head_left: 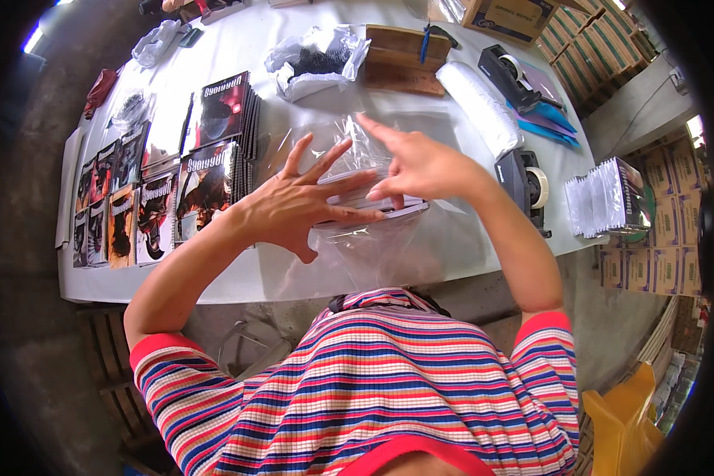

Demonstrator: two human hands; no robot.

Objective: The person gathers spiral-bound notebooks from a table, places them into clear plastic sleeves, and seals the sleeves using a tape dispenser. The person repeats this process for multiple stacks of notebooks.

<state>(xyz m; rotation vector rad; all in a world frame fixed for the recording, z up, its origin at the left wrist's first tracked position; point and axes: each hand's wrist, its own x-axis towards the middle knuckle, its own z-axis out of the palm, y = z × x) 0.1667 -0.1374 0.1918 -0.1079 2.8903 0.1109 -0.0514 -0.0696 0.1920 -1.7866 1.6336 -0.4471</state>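
In front of me on the white-covered table, a small stack of books or notebooks (408, 209) lies under and between my hands. Clear plastic film (365, 258) surrounds it and spreads toward the table's near edge. My left hand (293, 198) is spread over the left part of the stack, fingers wide apart. On the stack's far right side is my right hand (428, 165), index finger stretched out and thumb apart; its other fingers are partly hidden. Neither hand visibly grips anything. To the left, spiral-bound notebooks (206, 186) with dark and red covers lie in rows and piles.
On the right stand a tape dispenser (516, 186) and another dispenser (504, 79), beside a white plastic roll (477, 107). Farther back are a white bag (293, 83) with black contents and a wooden tray (401, 75). Wrapped notebooks (603, 198) sit at the right edge.
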